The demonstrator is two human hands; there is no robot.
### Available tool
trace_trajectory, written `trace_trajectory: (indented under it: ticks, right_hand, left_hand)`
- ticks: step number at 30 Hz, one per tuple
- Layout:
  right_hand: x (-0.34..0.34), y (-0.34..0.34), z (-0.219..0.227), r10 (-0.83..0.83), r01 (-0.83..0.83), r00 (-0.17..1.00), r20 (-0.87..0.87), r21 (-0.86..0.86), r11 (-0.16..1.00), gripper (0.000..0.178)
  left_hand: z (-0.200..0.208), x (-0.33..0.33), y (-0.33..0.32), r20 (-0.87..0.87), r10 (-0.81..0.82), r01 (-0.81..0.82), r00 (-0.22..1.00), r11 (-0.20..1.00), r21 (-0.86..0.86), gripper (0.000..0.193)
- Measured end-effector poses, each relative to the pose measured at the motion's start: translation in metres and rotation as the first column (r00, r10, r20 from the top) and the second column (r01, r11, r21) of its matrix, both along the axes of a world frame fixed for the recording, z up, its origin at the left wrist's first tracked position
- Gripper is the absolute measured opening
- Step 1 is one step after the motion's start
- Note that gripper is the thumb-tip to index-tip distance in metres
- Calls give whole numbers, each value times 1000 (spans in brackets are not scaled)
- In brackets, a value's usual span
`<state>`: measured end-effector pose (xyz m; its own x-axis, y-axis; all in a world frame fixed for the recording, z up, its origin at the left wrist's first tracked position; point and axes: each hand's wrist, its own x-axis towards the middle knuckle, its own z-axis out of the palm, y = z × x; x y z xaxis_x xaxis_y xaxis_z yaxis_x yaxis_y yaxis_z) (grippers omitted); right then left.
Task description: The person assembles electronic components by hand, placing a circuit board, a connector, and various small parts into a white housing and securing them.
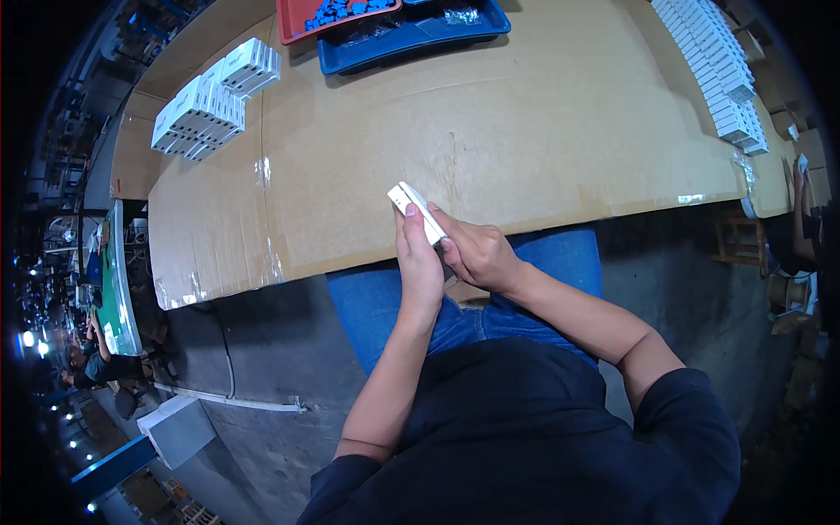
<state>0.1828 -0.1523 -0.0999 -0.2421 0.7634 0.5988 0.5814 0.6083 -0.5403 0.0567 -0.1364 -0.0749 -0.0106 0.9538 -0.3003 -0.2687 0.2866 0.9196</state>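
left hand [422, 273] and right hand [481, 254] grip a white rectangular block [426, 217] over the brown cardboard tabletop [350, 157]; a red plastic tray [290, 28] holds small blue pieces [332, 11], a blue plastic tray [420, 51] clear film [461, 16].

Cardboard-topped table [525, 131] (trays [420, 52], white stacks [199, 107])

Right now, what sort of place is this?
Probably a factory or assembly workshop. White rectangular units are stacked on a cardboard-covered table, a red tray holds small blue parts, and another person is by a green-topped table.
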Motion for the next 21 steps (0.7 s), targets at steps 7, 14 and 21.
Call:
trace_trajectory:
  ticks: [7,14,21]
  right_hand:
    - [-1,-1,-7,-20,20,1000,1,88,996,45]
    - [-1,0,-3,11,-11,1000,2,-7,1000,49]
    - [15,5,27,156,-220,950,-271,-229,948,46]
  left_hand:
    - [-5,-1,0,-64,2,-2,998,1000,8,52]
    - [-4,-8,4,7,-30,29,1000,999,46,50]
    - [27,-28,5,-65,-141,154,988,946,284,78]
